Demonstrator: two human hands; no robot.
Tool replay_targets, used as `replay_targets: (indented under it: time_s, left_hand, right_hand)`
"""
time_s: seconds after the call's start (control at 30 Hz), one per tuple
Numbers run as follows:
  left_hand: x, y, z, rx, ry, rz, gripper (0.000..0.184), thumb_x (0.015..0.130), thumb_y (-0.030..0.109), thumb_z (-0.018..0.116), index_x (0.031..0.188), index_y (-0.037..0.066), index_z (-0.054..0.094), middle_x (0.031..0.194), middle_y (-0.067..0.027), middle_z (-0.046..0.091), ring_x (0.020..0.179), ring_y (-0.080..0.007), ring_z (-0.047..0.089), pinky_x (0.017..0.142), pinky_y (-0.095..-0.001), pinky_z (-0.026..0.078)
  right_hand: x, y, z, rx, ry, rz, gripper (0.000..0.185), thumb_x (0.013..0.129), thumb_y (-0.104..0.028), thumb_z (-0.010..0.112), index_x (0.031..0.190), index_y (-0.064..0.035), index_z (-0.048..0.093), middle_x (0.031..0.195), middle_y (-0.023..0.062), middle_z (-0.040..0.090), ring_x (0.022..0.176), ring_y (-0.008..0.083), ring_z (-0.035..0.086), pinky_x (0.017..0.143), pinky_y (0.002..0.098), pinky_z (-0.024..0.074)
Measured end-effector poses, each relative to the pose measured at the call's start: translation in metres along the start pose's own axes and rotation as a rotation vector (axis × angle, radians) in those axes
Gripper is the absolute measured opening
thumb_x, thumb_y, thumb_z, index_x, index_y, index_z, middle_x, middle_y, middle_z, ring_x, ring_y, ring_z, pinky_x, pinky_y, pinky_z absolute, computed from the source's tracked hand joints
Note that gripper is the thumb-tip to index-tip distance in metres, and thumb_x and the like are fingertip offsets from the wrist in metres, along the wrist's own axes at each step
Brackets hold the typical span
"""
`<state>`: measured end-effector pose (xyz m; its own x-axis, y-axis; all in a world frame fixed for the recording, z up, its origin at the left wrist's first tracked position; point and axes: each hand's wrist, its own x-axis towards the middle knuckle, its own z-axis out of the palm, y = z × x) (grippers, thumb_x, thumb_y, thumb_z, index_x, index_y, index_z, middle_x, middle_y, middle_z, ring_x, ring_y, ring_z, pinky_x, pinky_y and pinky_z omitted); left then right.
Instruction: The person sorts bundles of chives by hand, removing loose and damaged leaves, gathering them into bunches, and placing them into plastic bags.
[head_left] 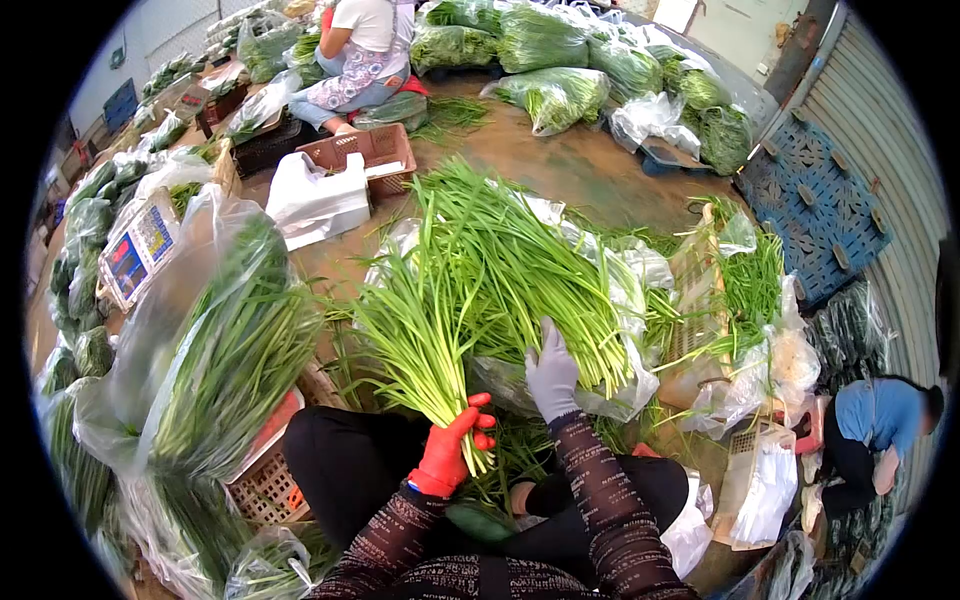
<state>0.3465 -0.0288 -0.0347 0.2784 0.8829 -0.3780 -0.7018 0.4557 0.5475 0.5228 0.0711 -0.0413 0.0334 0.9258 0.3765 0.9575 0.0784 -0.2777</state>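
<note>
My left hand (447,455), in a red glove, is closed around the pale stem ends of a bunch of garlic chives (425,345). The long green leaves of the bunch fan out away from me. My right hand (552,372), in a grey glove, lies at the near edge of a large pile of garlic chives (545,265). Its fingers are extended against the stems, with nothing seen gripped in them. Under the pile, clear plastic sheeting (640,375) shows around the edges.
Left stands a big plastic bag of greens (215,360) over a crate (265,490). A brown crate (385,150) and white bags (318,200) lie ahead. Right are a basket (695,290), a blue pallet (815,205) and a crouching person (875,430). Another person (360,60) sits ahead near bagged greens (550,40).
</note>
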Motion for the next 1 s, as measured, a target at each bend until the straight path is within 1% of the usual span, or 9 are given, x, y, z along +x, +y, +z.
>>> replay_targets:
  time_s: [0.1, 0.23, 0.3, 0.43, 0.47, 0.57, 0.67, 0.77, 1.0]
  left_hand:
    - [-0.002, 0.001, -0.001, -0.02, -0.004, 0.016, 0.032, 0.089, 0.018, 0.054, 0.118, 0.004, 0.053, 0.08, -0.0063, 0.061, 0.055, -0.0132, 0.052, 0.06, -0.0317, 0.049]
    - [-0.009, 0.024, 0.002, 0.045, 0.008, 0.169, 0.038, 0.087, 0.022, 0.056, 0.118, 0.0, 0.051, 0.071, -0.0033, 0.056, 0.051, -0.0114, 0.048, 0.058, -0.0303, 0.048]
    - [-0.016, 0.042, -0.002, -0.104, -0.069, 0.304, 0.039, 0.087, 0.022, 0.055, 0.12, 0.0, 0.049, 0.066, -0.0007, 0.051, 0.048, -0.0101, 0.045, 0.058, -0.0299, 0.046]
    - [-0.018, 0.051, -0.008, -0.279, -0.223, 0.437, 0.043, 0.086, 0.021, 0.056, 0.121, -0.001, 0.047, 0.067, 0.0002, 0.051, 0.045, -0.0094, 0.042, 0.058, -0.0304, 0.043]
    - [-0.017, 0.052, -0.005, -0.174, -0.164, 0.367, 0.043, 0.085, 0.02, 0.056, 0.122, 0.0, 0.047, 0.069, -0.0013, 0.053, 0.046, -0.0098, 0.044, 0.058, -0.0303, 0.045]
    - [-0.011, 0.041, 0.001, 0.045, -0.037, 0.111, 0.045, 0.084, 0.015, 0.057, 0.126, 0.002, 0.045, 0.1, -0.0127, 0.064, 0.052, -0.0118, 0.053, 0.059, -0.0299, 0.05]
    - [-0.004, 0.02, 0.008, 0.043, -0.124, 0.033, 0.048, 0.085, 0.013, 0.056, 0.129, 0.002, 0.041, 0.12, -0.012, 0.058, 0.054, -0.0125, 0.055, 0.057, -0.0257, 0.048]
    - [0.002, 0.015, 0.006, 0.085, -0.146, -0.025, 0.046, 0.085, 0.012, 0.056, 0.128, 0.002, 0.044, 0.115, -0.0095, 0.06, 0.054, -0.0104, 0.052, 0.052, -0.0238, 0.046]
    - [-0.005, 0.021, 0.01, 0.124, -0.115, -0.066, 0.048, 0.081, 0.013, 0.058, 0.127, 0.001, 0.046, 0.099, -0.0114, 0.065, 0.051, -0.0084, 0.051, 0.049, -0.0233, 0.044]
  right_hand:
    - [0.015, -0.012, 0.004, -0.16, -0.175, 0.02, 0.065, 0.082, -0.03, 0.06, 0.131, -0.0004, 0.03, 0.119, 0.0173, 0.051, 0.059, 0.0281, 0.06, 0.053, 0.0354, 0.0492]
    - [0.037, 0.015, 0.017, -0.346, -0.451, 0.087, 0.038, 0.086, -0.031, 0.056, 0.113, -0.0058, 0.052, 0.086, 0.0117, 0.065, 0.057, 0.0245, 0.061, 0.052, 0.0339, 0.0491]
    - [0.033, 0.038, 0.014, -0.141, -0.285, 0.234, 0.023, 0.089, -0.025, 0.052, 0.1, -0.0071, 0.06, 0.072, 0.008, 0.065, 0.055, 0.0191, 0.06, 0.049, 0.0316, 0.0478]
    - [0.021, 0.042, -0.022, 0.348, -0.197, 0.562, 0.022, 0.093, -0.018, 0.046, 0.102, -0.0076, 0.063, 0.076, 0.0055, 0.065, 0.051, 0.0085, 0.052, 0.045, 0.0248, 0.0421]
    - [0.008, 0.053, -0.011, 0.426, -0.001, 0.333, 0.021, 0.092, -0.017, 0.047, 0.102, -0.006, 0.063, 0.075, 0.0068, 0.065, 0.048, 0.0079, 0.049, 0.041, 0.0231, 0.0378]
    - [-0.018, 0.001, -0.063, 0.46, -0.048, 0.284, 0.02, 0.09, -0.015, 0.048, 0.099, -0.0049, 0.063, 0.073, 0.0079, 0.065, 0.045, 0.0105, 0.049, 0.039, 0.0244, 0.0364]
    - [-0.057, -0.019, -0.057, 0.522, -0.129, -0.059, 0.013, 0.085, -0.012, 0.053, 0.092, -0.0059, 0.062, 0.065, 0.0081, 0.061, 0.043, 0.0146, 0.05, 0.038, 0.0288, 0.0384]
    - [-0.077, -0.047, -0.067, 0.3, -0.235, -0.343, 0.009, 0.081, -0.015, 0.058, 0.086, -0.0083, 0.056, 0.059, 0.0079, 0.055, 0.045, 0.0234, 0.053, 0.041, 0.0349, 0.0411]
    - [-0.121, -0.042, -0.061, 0.449, -0.265, -0.103, 0.016, 0.076, -0.012, 0.059, 0.092, -0.0061, 0.06, 0.07, 0.0144, 0.058, 0.065, 0.0339, 0.058, 0.054, 0.0412, 0.0443]
